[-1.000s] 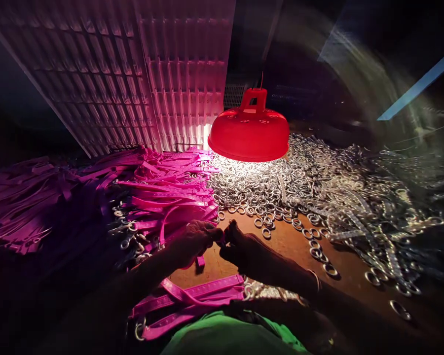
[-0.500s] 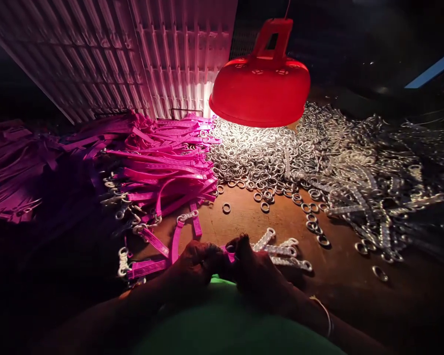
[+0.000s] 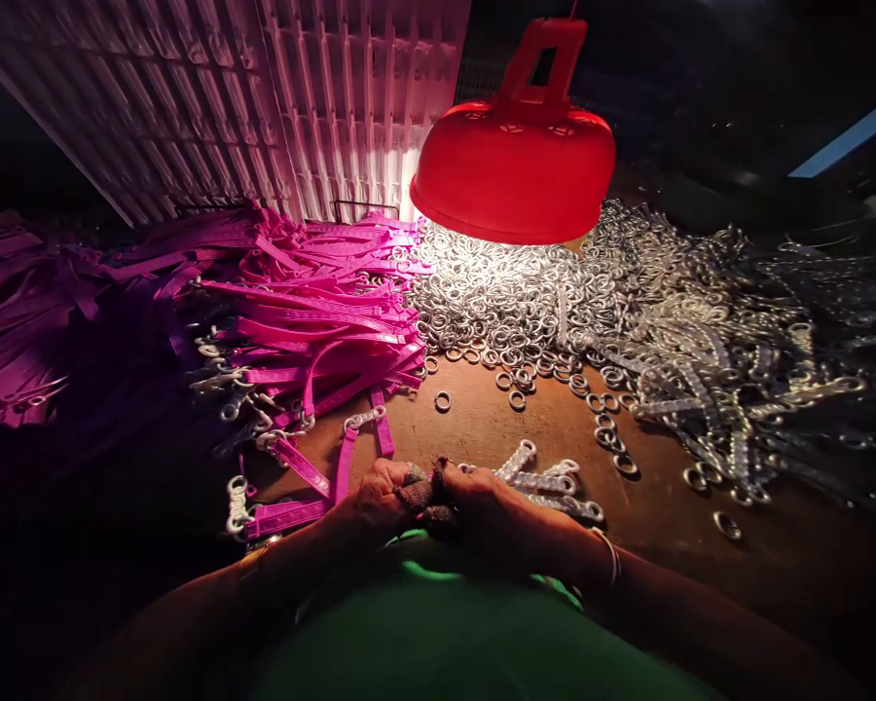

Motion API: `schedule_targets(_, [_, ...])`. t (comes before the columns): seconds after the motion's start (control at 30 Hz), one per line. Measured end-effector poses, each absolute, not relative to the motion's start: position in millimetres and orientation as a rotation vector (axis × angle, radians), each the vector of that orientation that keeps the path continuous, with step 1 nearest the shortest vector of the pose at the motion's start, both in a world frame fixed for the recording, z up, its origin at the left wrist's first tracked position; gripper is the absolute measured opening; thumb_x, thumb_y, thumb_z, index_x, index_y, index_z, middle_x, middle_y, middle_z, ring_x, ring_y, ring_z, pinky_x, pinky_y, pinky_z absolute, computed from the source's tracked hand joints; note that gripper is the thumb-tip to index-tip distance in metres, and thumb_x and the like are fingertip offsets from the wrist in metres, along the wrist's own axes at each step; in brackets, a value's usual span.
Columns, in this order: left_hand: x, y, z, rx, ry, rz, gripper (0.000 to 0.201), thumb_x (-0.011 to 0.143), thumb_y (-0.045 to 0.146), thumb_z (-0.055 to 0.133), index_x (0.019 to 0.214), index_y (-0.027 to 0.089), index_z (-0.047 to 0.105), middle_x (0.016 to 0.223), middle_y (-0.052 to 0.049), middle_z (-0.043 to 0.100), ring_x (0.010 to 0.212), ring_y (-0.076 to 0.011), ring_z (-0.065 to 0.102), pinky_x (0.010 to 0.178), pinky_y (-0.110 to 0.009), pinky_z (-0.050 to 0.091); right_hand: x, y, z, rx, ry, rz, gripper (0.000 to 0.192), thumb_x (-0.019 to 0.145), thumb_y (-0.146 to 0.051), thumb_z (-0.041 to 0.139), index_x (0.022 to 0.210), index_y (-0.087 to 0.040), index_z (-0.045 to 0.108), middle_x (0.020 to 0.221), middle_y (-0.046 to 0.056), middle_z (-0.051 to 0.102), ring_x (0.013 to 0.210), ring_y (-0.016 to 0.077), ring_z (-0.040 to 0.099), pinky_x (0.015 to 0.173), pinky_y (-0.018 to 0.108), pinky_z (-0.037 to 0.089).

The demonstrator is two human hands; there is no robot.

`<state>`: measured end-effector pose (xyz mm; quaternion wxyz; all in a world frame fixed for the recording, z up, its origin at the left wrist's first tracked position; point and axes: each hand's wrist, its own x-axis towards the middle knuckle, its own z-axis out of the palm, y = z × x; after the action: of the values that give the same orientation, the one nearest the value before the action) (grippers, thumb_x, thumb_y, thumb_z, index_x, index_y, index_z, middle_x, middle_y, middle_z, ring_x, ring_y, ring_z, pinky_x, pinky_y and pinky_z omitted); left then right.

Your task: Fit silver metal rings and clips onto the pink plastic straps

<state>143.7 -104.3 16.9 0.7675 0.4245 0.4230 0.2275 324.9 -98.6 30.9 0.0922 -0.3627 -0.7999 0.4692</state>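
Head view, looking down in dim light: both hands meet at the near edge of a brown table point(image 3: 526, 438), close to the person's green shirt point(image 3: 438, 633). The left hand point(image 3: 380, 497) and right hand point(image 3: 482, 501) are curled with fingertips pressed together, and the tips seem to be wrapped in dark cloth or tape. Whatever they pinch is almost wholly covered; a sliver of pink between the fingers may be a strap end, but I cannot tell what it is or how firmly it is held. A thin bangle point(image 3: 611, 555) circles the right wrist.

Just beyond the right hand lie a few metal clasps point(image 3: 555, 482), touching one another. Left of the hands, pink straps with clips point(image 3: 292, 477) lie loose on the table, and behind them a large heap of pink straps point(image 3: 313, 312) fades into shadow toward the left, where its edge is lost.

A red lamp shade point(image 3: 515, 170) hangs over a bright pile of metal rings point(image 3: 496, 312); stray rings point(image 3: 442, 400) sit apart on the bare wood. To the right, a tangle of metal parts point(image 3: 737, 370) is blurred and dark, its pieces hard to separate. A white ribbed panel point(image 3: 321, 107) leans behind the straps, its top cut off.
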Motion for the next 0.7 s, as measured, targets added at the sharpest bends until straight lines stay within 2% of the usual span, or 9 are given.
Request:
schedule_targets(0.1, [122.0,-78.5,44.7,1.348,0.981,0.393,0.039,0.083,0.042,0.051,0.055,0.015,0.043,0.051,0.006,0.032,0.048,-0.0054,0.029,0.045,-0.02,0.023,336.8,-78.7,28.0,-0.958,-2.251,1.429,0.019,0.089,-0.033,0.047,0.081,-0.017,0.045,0.065,-0.004,0.044,0.054,0.0071,0.031,0.049,0.02,0.028])
schedule_targets(0.17, [104.3,-61.9,66.3,1.619,1.061,0.277,0.033,0.084,0.036,0.05,0.06,0.014,0.051,0.053,0.006,0.035,0.05,-0.0061,0.032,0.047,-0.02,0.026,346.1,-68.4,27.4,-0.981,-2.201,1.382,0.023,0.094,-0.037,0.038,0.085,-0.017,0.045,0.067,-0.003,0.041,0.055,0.0073,0.029,0.05,0.021,0.029])
schedule_targets(0.23, [89.5,-52.4,81.3,1.804,1.167,0.141,0.027,0.084,0.036,0.049,0.073,0.015,0.061,0.059,0.004,0.044,0.053,-0.0071,0.038,0.051,-0.021,0.029,352.4,-64.9,28.4,-1.022,-2.217,1.283,0.024,0.097,-0.035,0.03,0.093,-0.015,0.044,0.068,-0.003,0.04,0.055,0.0077,0.028,0.051,0.021,0.029])
schedule_targets(0.3, [79.4,-53.1,82.8,1.955,1.292,0.035,0.027,0.085,0.038,0.048,0.08,0.017,0.064,0.063,0.003,0.051,0.056,-0.0087,0.043,0.055,-0.022,0.031,354.0,-69.3,29.6,-1.053,-2.336,1.156,0.02,0.094,-0.034,0.037,0.095,-0.015,0.045,0.067,-0.003,0.042,0.055,0.0082,0.029,0.052,0.022,0.028])
schedule_targets(0.43, [65.9,-80.5,42.3,2.231,1.442,-0.07,0.035,0.088,0.034,0.04,0.066,0.017,0.062,0.071,-0.002,0.056,0.064,-0.0142,0.05,0.059,-0.027,0.032,347.9,-89.3,18.9,-1.231,-2.602,0.786,0.009,0.081,-0.023,0.054,0.085,-0.016,0.051,0.078,0.004,0.053,0.066,0.0132,0.041,0.061,0.026,0.029])
schedule_targets(0.5, [57.6,-98.6,10.4,2.357,1.428,0.042,0.028,0.087,0.031,0.041,0.081,0.021,0.067,0.085,-0.004,0.062,0.08,-0.0194,0.056,0.072,-0.032,0.036,345.8,-96.1,3.7,-1.27,-2.698,0.631,0.012,0.076,-0.018,0.056,0.088,-0.016,0.053,0.093,0.008,0.056,0.08,0.0188,0.046,0.07,0.03,0.031])
schedule_targets(0.53, [53.3,-106.6,-6.0,2.378,1.453,0.133,0.028,0.087,0.032,0.041,0.085,0.021,0.067,0.085,-0.004,0.064,0.081,-0.0199,0.057,0.074,-0.033,0.037,346.3,-97.6,-5.2,-1.284,-2.716,0.604,0.018,0.074,-0.018,0.059,0.09,-0.016,0.053,0.096,0.009,0.055,0.084,0.0206,0.046,0.074,0.032,0.032])
schedule_targets(0.63, [45.2,-123.5,-49.5,2.431,1.543,0.37,0.032,0.089,0.039,0.042,0.102,0.019,0.064,0.088,-0.005,0.067,0.085,-0.0201,0.061,0.079,-0.032,0.041,353.6,-97.8,-28.3,-1.319,-2.67,0.607,0.024,0.07,-0.023,0.063,0.091,-0.016,0.051,0.09,0.007,0.056,0.082,0.0202,0.047,0.072,0.03,0.034])
schedule_targets(0.7, [47.0,-130.3,-69.5,2.447,1.693,0.519,0.036,0.091,0.038,0.037,0.098,0.017,0.065,0.082,-0.006,0.068,0.079,-0.0213,0.062,0.075,-0.034,0.043,360.7,-98.7,-35.6,-1.288,-2.631,0.633,0.02,0.073,-0.024,0.061,0.09,-0.017,0.051,0.086,0.005,0.055,0.077,0.0184,0.047,0.067,0.027,0.034])
